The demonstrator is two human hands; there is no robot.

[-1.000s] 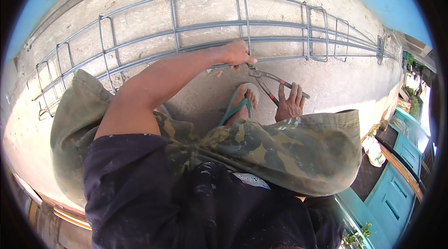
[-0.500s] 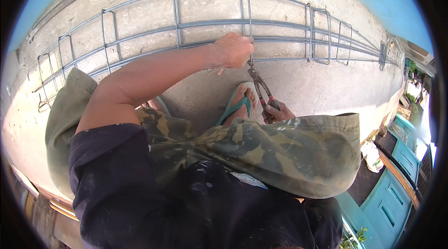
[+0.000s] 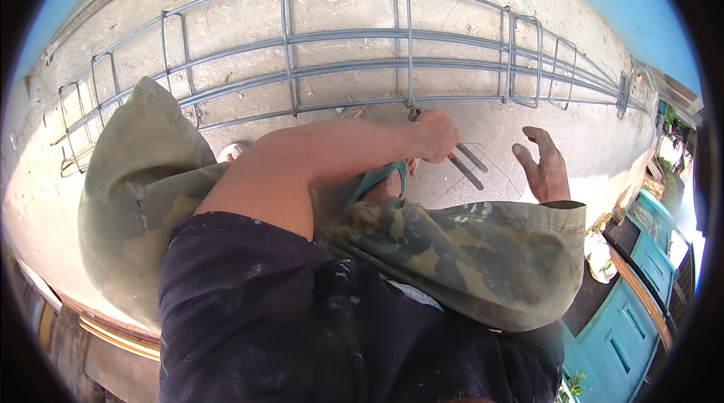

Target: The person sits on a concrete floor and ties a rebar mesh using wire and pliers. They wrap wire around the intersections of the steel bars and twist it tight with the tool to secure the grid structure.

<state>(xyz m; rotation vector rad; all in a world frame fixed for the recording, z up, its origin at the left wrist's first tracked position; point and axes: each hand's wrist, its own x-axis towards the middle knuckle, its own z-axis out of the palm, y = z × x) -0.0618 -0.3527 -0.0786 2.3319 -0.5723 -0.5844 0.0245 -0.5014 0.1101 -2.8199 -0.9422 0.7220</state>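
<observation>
My left hand (image 3: 437, 136) is closed round the jaw end of a pair of end-cutting pincers, whose handles (image 3: 465, 170) stick out towards my right. The jaws are mostly covered by that hand; a dark bit of metal shows just above it, by the lower bar of a steel rebar cage (image 3: 289, 42). A square stirrup (image 3: 409, 33) crosses the long bars right above my left hand. Off to the right, my right hand (image 3: 546, 166) is raised with thumb and fingers apart, holding nothing.
The cage stretches across the concrete floor (image 3: 226, 14) from left to right. Loose thin wire (image 3: 449, 190) lies near the pincers. My sandalled foot (image 3: 385, 190) is below my left forearm. Turquoise panels (image 3: 630, 327) and a white bag (image 3: 600, 257) are at the lower right.
My left hand has come down from the stirrup and taken hold of the pincers near their jaws. My right hand has let go of the handles and moved right, its fingers opened.
</observation>
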